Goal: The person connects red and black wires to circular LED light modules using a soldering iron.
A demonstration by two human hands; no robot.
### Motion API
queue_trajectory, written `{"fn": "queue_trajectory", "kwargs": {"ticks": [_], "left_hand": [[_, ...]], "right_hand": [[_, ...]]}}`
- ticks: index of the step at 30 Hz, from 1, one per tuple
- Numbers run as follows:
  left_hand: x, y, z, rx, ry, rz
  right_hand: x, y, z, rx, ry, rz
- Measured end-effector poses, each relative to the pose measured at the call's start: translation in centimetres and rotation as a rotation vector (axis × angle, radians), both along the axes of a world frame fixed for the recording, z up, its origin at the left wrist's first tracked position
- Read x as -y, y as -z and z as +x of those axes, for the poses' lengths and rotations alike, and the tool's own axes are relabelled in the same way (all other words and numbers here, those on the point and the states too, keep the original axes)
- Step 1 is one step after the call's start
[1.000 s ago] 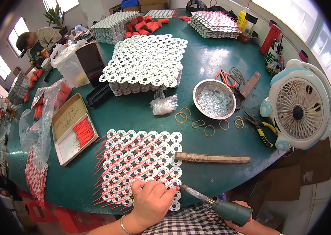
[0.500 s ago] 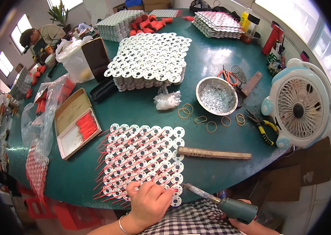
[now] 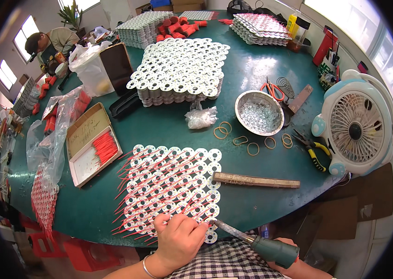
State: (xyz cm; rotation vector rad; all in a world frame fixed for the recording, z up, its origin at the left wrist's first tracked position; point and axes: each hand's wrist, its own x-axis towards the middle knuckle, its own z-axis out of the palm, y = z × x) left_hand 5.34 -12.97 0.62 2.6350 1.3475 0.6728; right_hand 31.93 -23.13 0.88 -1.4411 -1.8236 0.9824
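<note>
A panel of round white circuit boards (image 3: 173, 181) lies on the green table at the near edge, with thin red wires laid slantwise across it. My left hand (image 3: 181, 239) rests over its lower right part, fingers pinched around the end of a red wire (image 3: 207, 224). My right hand (image 3: 285, 253) is wrapped round the green handle of a soldering gun (image 3: 266, 247). The gun's tip meets the panel right beside my left fingertips, near the lower right corner. A wooden strip (image 3: 257, 180) lies with one end on the panel's right edge.
Beyond the panel stand a stack of board panels (image 3: 178, 69), a bowl of metal bits (image 3: 259, 114) and several rubber bands. At left is a box of red wires (image 3: 94, 144). Pliers (image 3: 314, 151) and a fan (image 3: 356, 123) stand right. A co-worker (image 3: 52, 44) sits far left.
My right hand has brought the soldering gun slightly left, so its tip now reaches the board at my left fingertips. My left hand keeps its pinch, nearly still.
</note>
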Motion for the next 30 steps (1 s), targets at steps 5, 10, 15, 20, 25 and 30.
{"fn": "queue_trajectory", "kwargs": {"ticks": [5,10,15,20,25,30], "left_hand": [[-0.1,0.0,0.2,0.019,-0.001,0.01],[-0.1,0.0,-0.2,0.064,0.038,-0.058],[0.3,-0.1,0.0,0.109,0.034,0.001],[0.9,0.2,0.1,0.055,0.032,0.024],[0.8,0.3,0.1,0.07,0.039,0.03],[0.9,0.2,0.2,0.088,0.043,0.028]], "right_hand": [[1.2,1.2,0.2,-0.148,0.096,-0.143],[2.0,0.9,2.0,0.107,0.038,-0.15],[3.0,2.2,1.6,-0.286,0.169,-0.069],[2.9,1.3,0.3,-0.301,0.267,-0.065],[3.1,2.0,1.5,-0.186,0.051,-0.068],[1.7,0.9,1.1,-0.075,0.016,-0.023]]}}
